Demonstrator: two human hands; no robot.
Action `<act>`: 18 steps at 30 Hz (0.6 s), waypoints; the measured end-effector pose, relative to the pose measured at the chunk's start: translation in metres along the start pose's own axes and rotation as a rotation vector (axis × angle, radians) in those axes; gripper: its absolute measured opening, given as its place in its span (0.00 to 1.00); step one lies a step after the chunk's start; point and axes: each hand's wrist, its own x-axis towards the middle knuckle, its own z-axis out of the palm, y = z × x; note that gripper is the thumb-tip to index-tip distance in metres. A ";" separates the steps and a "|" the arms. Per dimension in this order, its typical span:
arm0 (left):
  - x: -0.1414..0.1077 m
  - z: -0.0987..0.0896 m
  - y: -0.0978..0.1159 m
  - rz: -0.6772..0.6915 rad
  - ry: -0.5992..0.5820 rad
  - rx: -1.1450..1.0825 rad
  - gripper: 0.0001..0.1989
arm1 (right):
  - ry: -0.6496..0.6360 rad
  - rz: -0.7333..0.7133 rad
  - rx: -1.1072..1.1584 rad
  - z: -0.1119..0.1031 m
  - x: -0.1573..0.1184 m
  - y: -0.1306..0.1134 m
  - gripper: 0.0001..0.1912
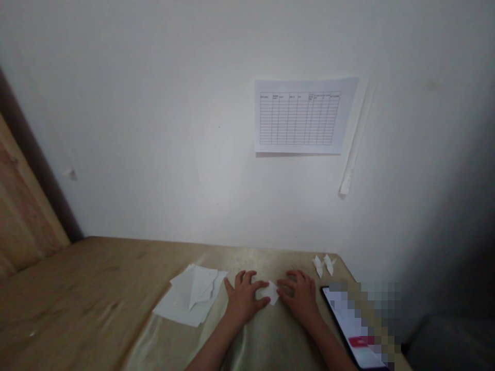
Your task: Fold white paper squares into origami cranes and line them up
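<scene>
While both hands work near the bottom centre of the frame, the small white folded paper [273, 293] sits between them, low on the counter [116, 288]. Left hand [243, 300]: thumb and index finger apart, tips at the paper's left side, remaining fingers spread and curved beyond it. Right hand [301, 296]: thumb and index tips at the right side, other fingers loosely bent. Can't tell whether either hand truly pinches the paper or only presses it down; the contact is too small and dim.

Handling, by judgement: very light, thin, stiffer along any creases, soft elsewhere; likely to slide on the smooth-looking surface, easy to crumple or tear. Best hold is a gentle pinch at opposite edges, or a fingertip flat on a fold, without squashing the points.

Lower left of centre, a loose stack of white paper sheets [166, 308] lies flat, edges uneven, near the left hand. Lower right, two small folded paper pieces [318, 267] lie side by side near the counter's far corner. A phone-like device [335, 315] lies right of the right hand, partly pixelated. Upper right of centre, a printed grid sheet [297, 149] hangs on the wall [154, 129].
</scene>
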 end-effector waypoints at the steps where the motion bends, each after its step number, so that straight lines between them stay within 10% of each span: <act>1: 0.000 0.000 0.000 -0.002 0.000 0.003 0.21 | 0.018 0.001 0.010 0.001 0.001 0.000 0.11; 18: -0.001 -0.002 0.002 0.005 0.009 -0.002 0.21 | -0.108 -0.042 0.003 0.000 -0.003 -0.019 0.06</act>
